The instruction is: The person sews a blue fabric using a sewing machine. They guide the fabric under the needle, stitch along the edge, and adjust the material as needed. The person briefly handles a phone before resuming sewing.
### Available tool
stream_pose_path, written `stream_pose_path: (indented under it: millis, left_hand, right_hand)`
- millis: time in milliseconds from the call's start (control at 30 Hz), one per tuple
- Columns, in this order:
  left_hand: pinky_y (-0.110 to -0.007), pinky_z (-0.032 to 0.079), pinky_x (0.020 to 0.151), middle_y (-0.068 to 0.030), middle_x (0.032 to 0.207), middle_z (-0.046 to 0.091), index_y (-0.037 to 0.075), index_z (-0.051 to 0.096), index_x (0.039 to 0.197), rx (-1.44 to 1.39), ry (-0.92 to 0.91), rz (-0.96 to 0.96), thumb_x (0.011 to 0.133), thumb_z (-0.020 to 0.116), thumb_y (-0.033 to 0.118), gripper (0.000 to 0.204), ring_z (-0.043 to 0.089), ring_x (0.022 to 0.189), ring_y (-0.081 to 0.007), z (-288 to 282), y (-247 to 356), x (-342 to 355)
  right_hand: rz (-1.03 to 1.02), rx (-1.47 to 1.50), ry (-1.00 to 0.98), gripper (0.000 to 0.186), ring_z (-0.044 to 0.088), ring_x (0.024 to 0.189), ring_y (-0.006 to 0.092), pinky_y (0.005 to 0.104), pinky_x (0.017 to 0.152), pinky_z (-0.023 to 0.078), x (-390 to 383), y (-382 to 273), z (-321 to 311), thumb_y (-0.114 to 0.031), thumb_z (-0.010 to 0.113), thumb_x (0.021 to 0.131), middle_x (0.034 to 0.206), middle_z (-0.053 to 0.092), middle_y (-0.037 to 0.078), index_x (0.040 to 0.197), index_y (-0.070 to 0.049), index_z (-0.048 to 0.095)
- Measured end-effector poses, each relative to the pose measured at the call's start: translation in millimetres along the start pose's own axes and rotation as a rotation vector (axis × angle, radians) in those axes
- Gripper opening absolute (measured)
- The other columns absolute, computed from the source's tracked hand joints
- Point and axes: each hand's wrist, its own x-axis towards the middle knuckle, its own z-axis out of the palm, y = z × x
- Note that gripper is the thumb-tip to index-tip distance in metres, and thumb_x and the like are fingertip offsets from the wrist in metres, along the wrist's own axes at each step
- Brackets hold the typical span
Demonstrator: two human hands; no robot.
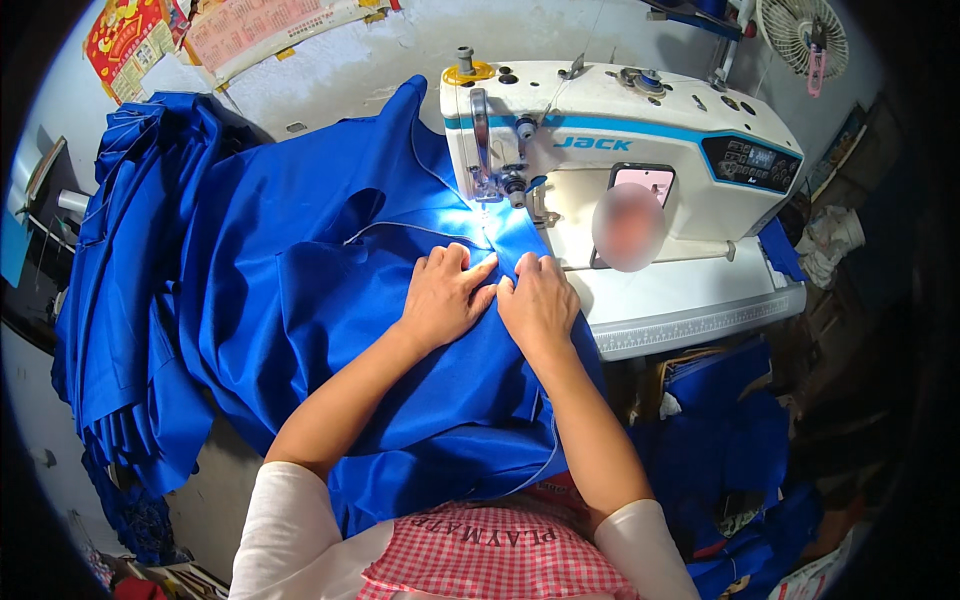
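Bright blue fabric (340, 290) spreads over the machine bed and down across my lap. Its edge runs beneath the needle area of a white sewing machine (600, 110), lit by a small lamp. My left hand (447, 292) presses on the cloth just in front of the needle, index finger stretched toward the seam and the other fingers curled. Close beside it, my right hand (538, 300) has its fingers bent and closed on the cloth's edge. The fabric's underside beneath both hands is hidden.
A thick pile of folded blue cloth (130, 290) hangs at the left. A phone (655, 185) leans against the machine. The white table edge (700, 325) carries a ruler scale. More blue pieces (715, 440) lie low at the right. A small fan (803, 38) is at upper right.
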Motion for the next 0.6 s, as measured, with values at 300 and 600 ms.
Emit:
stream_pose_path:
  millis: [300, 600]
  left_hand:
    - [-0.038, 0.044, 0.078, -0.0089, 0.097, 0.055, 0.012, 0.071, 0.112, -0.168, -0.036, 0.160, 0.082, 0.069, 0.022, 0.032, 0.053, 0.089, -0.0256, -4.1, -13.0, -0.5]
    - [-0.038, 0.048, 0.086, -0.0101, 0.108, 0.063, 0.003, 0.069, 0.107, -0.238, 0.048, 0.239, 0.079, 0.069, 0.012, 0.029, 0.061, 0.099, -0.0270, -0.7, -11.7, 0.0]
  right_hand:
    - [-0.175, 0.015, 0.223, 0.014, 0.060, 0.085, 0.0301, 0.0413, 0.069, 0.052, -8.7, 4.7, 10.9, -0.015, 0.067, 0.082, 0.085, 0.057, 0.012, 0.086, -0.004, 0.058]
    - [-0.306, 0.045, 0.264, 0.008, 0.059, 0.083, 0.0286, 0.0364, 0.069, 0.052, -7.5, 10.9, 19.2, -0.006, 0.062, 0.083, 0.086, 0.056, 0.011, 0.090, -0.004, 0.060]
